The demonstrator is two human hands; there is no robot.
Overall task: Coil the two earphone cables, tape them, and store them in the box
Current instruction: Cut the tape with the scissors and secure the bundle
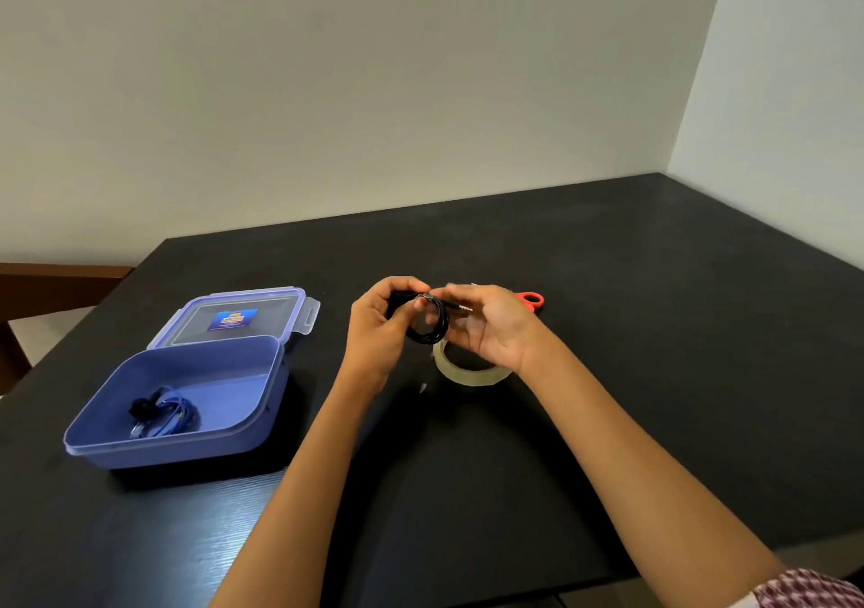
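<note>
Both hands are raised just above a dark table [654, 336], meeting around a black earphone coil [431, 327]. My left hand [378, 327] has its fingers curled round the coil's left side, with thumb and forefinger pinching the top so the loops cannot spring apart. My right hand [498, 329], palm towards me, pinches the same top edge. The jack plug [460, 308] pokes out to the right. I judge this to be the taping step, though I cannot make out any strip of tape.

A clear tape roll [451, 366] lies flat directly below, within easy reach. Red-handled scissors [533, 301] lie just behind my right hand. To the left sits the blue box [187, 453], its lid [243, 317] open. A blue earphone coil [166, 413] is already inside.
</note>
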